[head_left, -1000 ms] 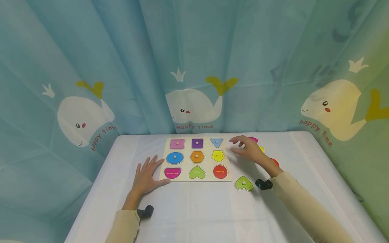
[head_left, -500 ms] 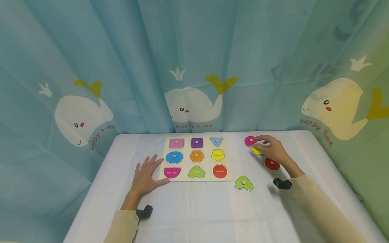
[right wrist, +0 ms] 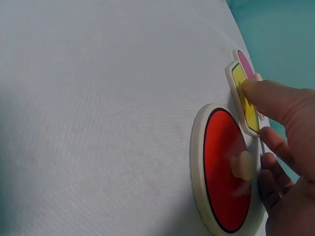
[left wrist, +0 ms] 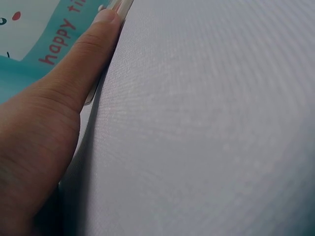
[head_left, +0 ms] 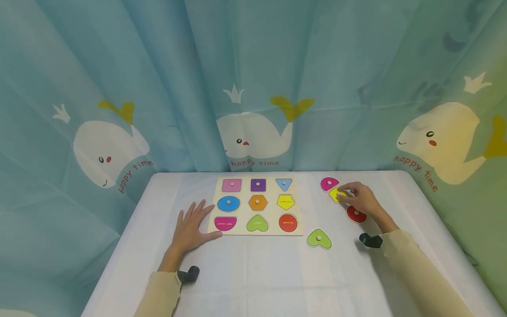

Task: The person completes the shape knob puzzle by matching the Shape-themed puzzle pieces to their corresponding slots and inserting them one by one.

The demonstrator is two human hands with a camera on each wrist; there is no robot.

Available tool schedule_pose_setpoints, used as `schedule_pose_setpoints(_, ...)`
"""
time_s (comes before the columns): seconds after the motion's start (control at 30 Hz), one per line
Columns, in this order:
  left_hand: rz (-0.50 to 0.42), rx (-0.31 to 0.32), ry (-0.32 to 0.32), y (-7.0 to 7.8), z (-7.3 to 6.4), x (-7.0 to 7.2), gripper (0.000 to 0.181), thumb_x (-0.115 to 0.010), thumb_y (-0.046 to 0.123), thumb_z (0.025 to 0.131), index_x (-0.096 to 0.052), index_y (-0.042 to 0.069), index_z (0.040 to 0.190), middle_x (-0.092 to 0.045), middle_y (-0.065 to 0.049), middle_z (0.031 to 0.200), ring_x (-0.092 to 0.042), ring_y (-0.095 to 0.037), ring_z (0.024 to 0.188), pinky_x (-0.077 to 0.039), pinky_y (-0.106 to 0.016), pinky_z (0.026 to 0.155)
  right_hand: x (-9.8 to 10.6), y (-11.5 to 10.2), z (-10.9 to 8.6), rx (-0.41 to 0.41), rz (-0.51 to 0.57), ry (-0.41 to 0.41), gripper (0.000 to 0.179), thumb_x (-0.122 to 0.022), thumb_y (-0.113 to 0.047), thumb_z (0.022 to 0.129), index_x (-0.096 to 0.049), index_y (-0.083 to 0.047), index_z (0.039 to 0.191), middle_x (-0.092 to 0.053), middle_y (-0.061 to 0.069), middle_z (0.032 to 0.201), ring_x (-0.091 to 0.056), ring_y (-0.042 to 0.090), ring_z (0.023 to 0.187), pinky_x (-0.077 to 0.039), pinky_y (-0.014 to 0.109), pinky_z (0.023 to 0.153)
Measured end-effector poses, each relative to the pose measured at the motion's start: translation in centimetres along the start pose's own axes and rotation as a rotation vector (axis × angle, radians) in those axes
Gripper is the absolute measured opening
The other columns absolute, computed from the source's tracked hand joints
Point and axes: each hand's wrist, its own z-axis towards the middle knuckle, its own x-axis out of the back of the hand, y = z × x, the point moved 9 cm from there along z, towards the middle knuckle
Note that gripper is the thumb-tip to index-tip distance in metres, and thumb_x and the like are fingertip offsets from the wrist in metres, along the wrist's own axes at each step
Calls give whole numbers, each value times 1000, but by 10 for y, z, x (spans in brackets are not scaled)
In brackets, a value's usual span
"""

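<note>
A wooden shape puzzle board (head_left: 241, 232) lies on the table. Knobbed pieces sit in its upper slots, while the half round, heart, circle and pentagon slots show printed words. My left hand (head_left: 190, 231) rests at the board's left edge, fingers spread; its thumb (left wrist: 93, 46) lies along the near edge in the left wrist view. Over on the right, my right hand (head_left: 362, 200) pinches the yellow pentagon puzzle piece (head_left: 333, 196) at its middle, where the fingers hide the knob. That piece lies on the table, the thumb (right wrist: 270, 98) on its face in the right wrist view.
Around my right hand lie a magenta half-round piece (head_left: 328, 183) and a red circle piece (head_left: 355, 215). A green heart piece (head_left: 321, 241) is off the board's near right corner. Behind the table hangs a blue curtain (head_left: 261, 66) with whale prints.
My right hand has moved right from beside the board to the yellow pentagon piece, and its thumb and finger have closed together there. The left hand stays in place.
</note>
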Motion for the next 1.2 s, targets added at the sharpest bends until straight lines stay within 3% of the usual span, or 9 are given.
schedule_pose_setpoints(0.33,13,2,3,1,0,2,94,-81,59,76,-48,18,154,-30,-16,166,-15,-44,154,-3,-73,119,0,6,2,-37,26,16,34,-73,-24,96,-70,-1,122,-48,31,143,-46,54,129,-49,65,99)
schedule_pose_setpoints(1.2,0,-7,8,-1,1,0,93,-82,58,76,-49,19,153,-32,-15,166,-16,-44,154,-4,-73,118,-5,15,3,-77,50,28,37,-73,-26,97,-71,-1,124,-49,29,142,-45,54,131,-49,64,101)
